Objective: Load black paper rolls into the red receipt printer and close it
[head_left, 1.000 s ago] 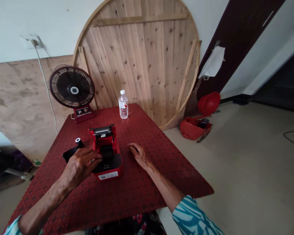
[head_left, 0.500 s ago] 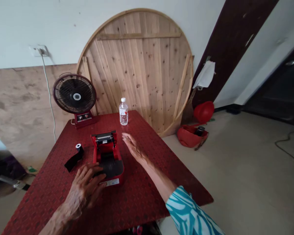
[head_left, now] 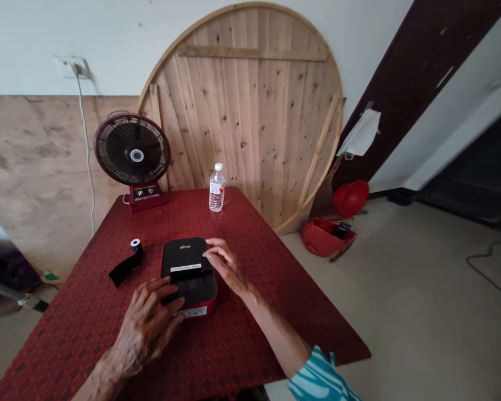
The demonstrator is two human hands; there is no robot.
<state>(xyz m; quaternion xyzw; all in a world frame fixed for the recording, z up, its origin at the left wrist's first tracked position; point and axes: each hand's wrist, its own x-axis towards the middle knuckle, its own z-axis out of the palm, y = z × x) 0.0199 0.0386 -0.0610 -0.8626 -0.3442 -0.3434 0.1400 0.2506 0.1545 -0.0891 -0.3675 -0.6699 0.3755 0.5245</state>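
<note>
A small red printer (head_left: pixel 195 287) with a black top sits on the table; its black lid (head_left: pixel 186 254) lies down over the far part, while the near part shows a dark recess. My left hand (head_left: pixel 144 317) grips the printer's near left side, fingertips over the rim. At the lid's right edge, my right hand (head_left: pixel 227 264) rests its fingertips with the fingers stretched out and slightly apart. Left of the printer lies a black ribbon roll (head_left: pixel 127 267) with a white core, its loose end unrolled on the table.
The table has a red patterned cover (head_left: pixel 237 345). Toward the back stand a dark red fan (head_left: pixel 132 156) and a clear water bottle (head_left: pixel 216 192). A round wooden tabletop (head_left: pixel 254 117) leans on the wall. An open red container (head_left: pixel 328 236) is on the floor to the right.
The printer's lid was raised, showing the mechanism inside, and is now down. My right hand has come in to its edge. My left hand stays on the printer.
</note>
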